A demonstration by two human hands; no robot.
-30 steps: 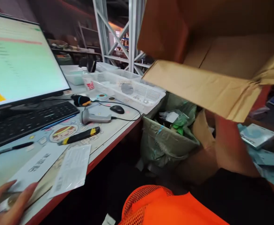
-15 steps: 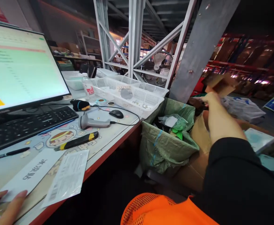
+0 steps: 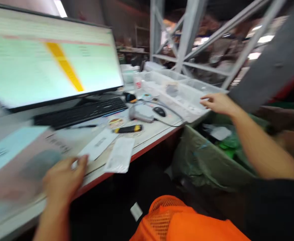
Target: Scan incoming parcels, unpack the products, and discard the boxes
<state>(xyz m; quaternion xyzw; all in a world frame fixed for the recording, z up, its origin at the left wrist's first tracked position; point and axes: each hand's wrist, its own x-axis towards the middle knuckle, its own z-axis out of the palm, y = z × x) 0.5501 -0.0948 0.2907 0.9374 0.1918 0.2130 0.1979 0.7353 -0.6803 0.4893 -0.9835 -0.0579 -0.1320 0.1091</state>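
Note:
My left hand (image 3: 66, 174) is at the desk's front edge, its thumb and finger closed around the near end of a narrow white box (image 3: 98, 144) with dark printed characters. Beside that box lies a white printed sachet (image 3: 120, 154), reaching over the edge. My right hand (image 3: 216, 103) hangs above the near end of the white plastic baskets (image 3: 187, 95), fingers partly stretched and nothing visible in them. Below the right forearm is a green woven sack (image 3: 199, 157) with plastic wrappers in it. A black and yellow utility knife (image 3: 128, 129) rests behind the sachet.
A monitor (image 3: 54, 63) and keyboard (image 3: 81, 112) occupy the back left. A grey barcode scanner (image 3: 142, 115) and a black mouse (image 3: 159, 111) lie mid-desk. At left is a pinkish printed package (image 3: 26, 164), blurred. Metal posts (image 3: 189, 31) rise behind the baskets.
My right hand has come back from the far right, where a brown cardboard piece was beside it, to above the baskets. The view has swung left, showing more of my left hand.

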